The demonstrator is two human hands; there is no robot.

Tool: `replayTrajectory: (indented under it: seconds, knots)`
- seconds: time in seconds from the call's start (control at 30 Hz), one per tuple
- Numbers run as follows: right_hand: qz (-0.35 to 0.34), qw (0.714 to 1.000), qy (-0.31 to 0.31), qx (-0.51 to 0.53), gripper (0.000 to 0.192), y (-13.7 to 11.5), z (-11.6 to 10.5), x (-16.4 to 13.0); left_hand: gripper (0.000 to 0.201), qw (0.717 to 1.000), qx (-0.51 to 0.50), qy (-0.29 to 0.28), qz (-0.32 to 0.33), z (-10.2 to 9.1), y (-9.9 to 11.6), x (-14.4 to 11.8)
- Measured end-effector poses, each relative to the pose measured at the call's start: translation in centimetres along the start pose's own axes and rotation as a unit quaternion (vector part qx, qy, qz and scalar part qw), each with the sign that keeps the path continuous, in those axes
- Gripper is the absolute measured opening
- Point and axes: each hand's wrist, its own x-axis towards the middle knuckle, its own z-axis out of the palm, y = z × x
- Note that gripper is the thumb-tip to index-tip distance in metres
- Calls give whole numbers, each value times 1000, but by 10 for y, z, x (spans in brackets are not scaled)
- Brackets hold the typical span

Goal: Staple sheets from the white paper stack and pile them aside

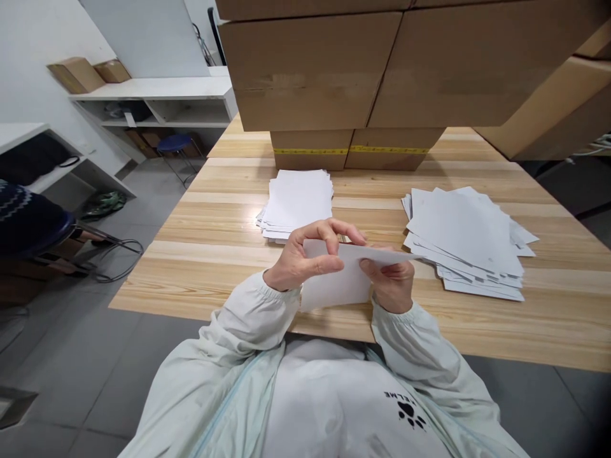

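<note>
Head view: both hands, left (305,257) and right (389,280), pinch a white sheet (341,280), its lower edge hidden.

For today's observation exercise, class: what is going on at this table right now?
A person holds a white sheet of paper in both hands, the left hand pinching its top edge and the right hand gripping its side. On the wooden table lie a neat stack of paper and a looser pile, with cardboard boxes behind.

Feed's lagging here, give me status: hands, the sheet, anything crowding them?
Left hand and right hand both gripping one white sheet, held above the table edge. Paper stacks behind left and right, clear of the hands.
</note>
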Motion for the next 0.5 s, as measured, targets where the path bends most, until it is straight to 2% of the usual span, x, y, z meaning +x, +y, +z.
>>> replayTrajectory:
  seconds: [0.1,0.17,0.23,0.33,0.37,0.43,0.5]
  knots:
    - [41,994,36,-97,35,-5,-10,-9,27,999,-2,33,-21,-1,-5,-3]
    - [47,981,45,-185,36,-16,-27,-17,26,995,21,88,-44,0,-9,-11]
    - [57,965,37,-253,38,-27,-49,-25,41,983,53,158,-78,3,-16,-25]
    - [143,948,1,-285,39,-34,-83,-40,42,952,55,228,-199,13,-33,-54]
    - [181,944,-11,-275,40,-32,-92,-45,43,939,38,231,-252,18,-39,-63]
    - [245,938,-28,-242,42,-25,-104,-53,46,919,0,203,-338,28,-50,-75]
    - [275,934,-31,-225,46,-16,-110,-57,49,901,-41,171,-397,37,-58,-78]
